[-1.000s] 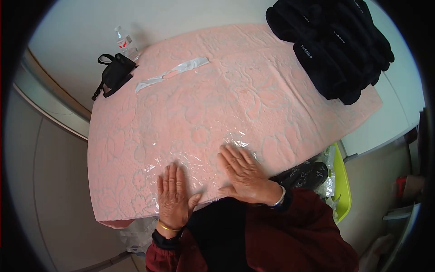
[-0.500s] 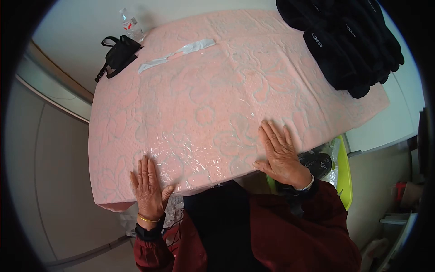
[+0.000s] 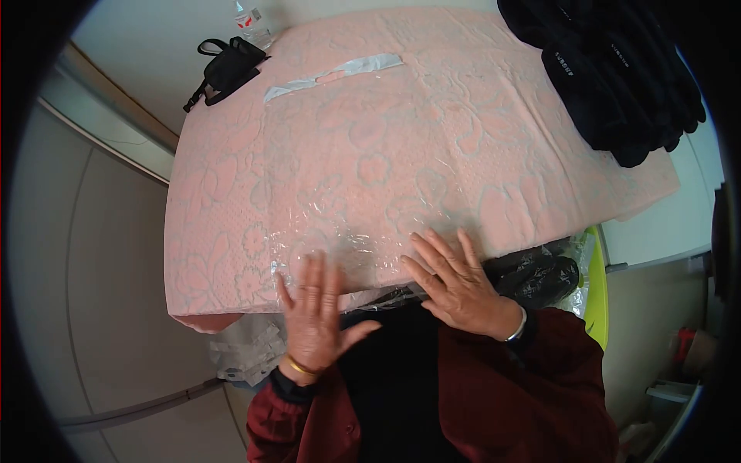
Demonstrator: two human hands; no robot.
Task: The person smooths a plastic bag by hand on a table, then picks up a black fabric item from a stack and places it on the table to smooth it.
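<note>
Where fingers spread, clear film runs lengthwise away.

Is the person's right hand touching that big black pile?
Apart. The head view shows a wide stretch of pink cloth between the right hand and the black pile.

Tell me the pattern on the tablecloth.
The tablecloth is pink with pale greyish flower outlines, seen best in the head view.

Pink tablecloth here, grey-outlined florals all across, white-lettered black fabric pile (lime green, that tub!), and maroon sleeves!
</note>
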